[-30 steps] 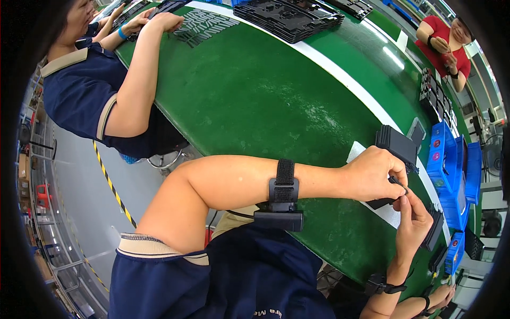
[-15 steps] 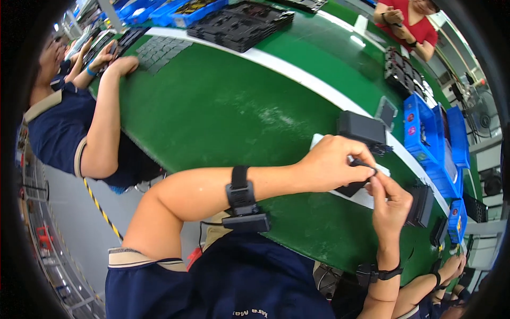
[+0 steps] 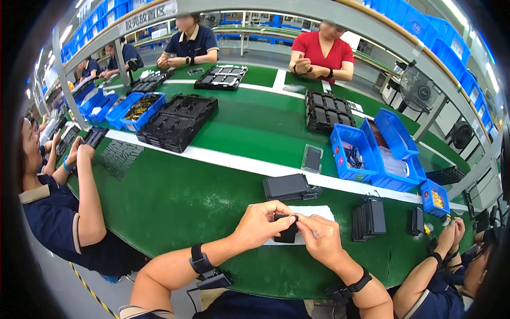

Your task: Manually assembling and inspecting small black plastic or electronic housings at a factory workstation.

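My left hand (image 3: 261, 223) and my right hand (image 3: 322, 238) meet above a white sheet (image 3: 325, 211) on the green table. Between them is a small black rectangular piece (image 3: 287, 234). The left thumb and fingers pinch its upper edge; the right fingertips close on its upper right corner. My fingers cover part of it, so its exact kind does not show. Just beyond the sheet lies a stack of flat black cases (image 3: 286, 187). To the right of my right hand, several thin black cases (image 3: 369, 219) stand in a row.
Blue bins (image 3: 353, 165) with parts stand at the right, near a clear-cased device (image 3: 312, 158). Black trays (image 3: 178, 121) are stacked at the far left. Co-workers sit at both sides and across the table. A small blue bin (image 3: 434, 198) holds yellow parts.
The view has swung upward and to the right, showing more of the far side. Both hands keep pinching the black piece over the white sheet.
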Available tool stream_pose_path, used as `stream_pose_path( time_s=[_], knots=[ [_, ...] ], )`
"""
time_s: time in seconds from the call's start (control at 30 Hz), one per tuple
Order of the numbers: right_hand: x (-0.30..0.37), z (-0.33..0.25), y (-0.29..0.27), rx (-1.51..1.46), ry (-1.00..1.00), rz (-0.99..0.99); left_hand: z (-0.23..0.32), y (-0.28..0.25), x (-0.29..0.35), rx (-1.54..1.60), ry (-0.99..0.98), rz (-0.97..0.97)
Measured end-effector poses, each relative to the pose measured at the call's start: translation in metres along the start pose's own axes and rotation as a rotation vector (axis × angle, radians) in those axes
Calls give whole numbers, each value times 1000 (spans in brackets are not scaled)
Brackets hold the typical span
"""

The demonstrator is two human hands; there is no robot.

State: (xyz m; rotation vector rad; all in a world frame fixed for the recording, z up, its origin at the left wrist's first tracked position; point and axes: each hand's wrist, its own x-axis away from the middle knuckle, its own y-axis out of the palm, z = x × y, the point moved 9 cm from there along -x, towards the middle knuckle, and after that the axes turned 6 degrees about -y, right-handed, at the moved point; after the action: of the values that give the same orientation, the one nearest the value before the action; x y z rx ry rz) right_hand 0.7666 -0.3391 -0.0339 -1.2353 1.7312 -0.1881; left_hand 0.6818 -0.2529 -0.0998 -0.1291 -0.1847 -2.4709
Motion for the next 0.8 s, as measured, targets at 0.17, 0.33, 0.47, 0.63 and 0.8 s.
stream_pose_path(
  time_s=[0.17, 0.33, 0.47, 0.63, 0.8],
  knots=[
    [-2, -5, -5, 40, -99, 35, 6, 3, -3, 60, 33, -14],
    [-1, -8, -7, 137, -172, 40, 15, 6, -10, -89, 4, -50],
    [0, -16, -5, 202, -235, 60, 11, 4, -12, -137, 0, -8],
    [1, -17, -1, 324, -243, 93, 14, 3, -9, -130, 56, 37],
    [0, 10, -4, 36, 35, 74, 5, 4, -9, 95, 43, -13]
  ],
)
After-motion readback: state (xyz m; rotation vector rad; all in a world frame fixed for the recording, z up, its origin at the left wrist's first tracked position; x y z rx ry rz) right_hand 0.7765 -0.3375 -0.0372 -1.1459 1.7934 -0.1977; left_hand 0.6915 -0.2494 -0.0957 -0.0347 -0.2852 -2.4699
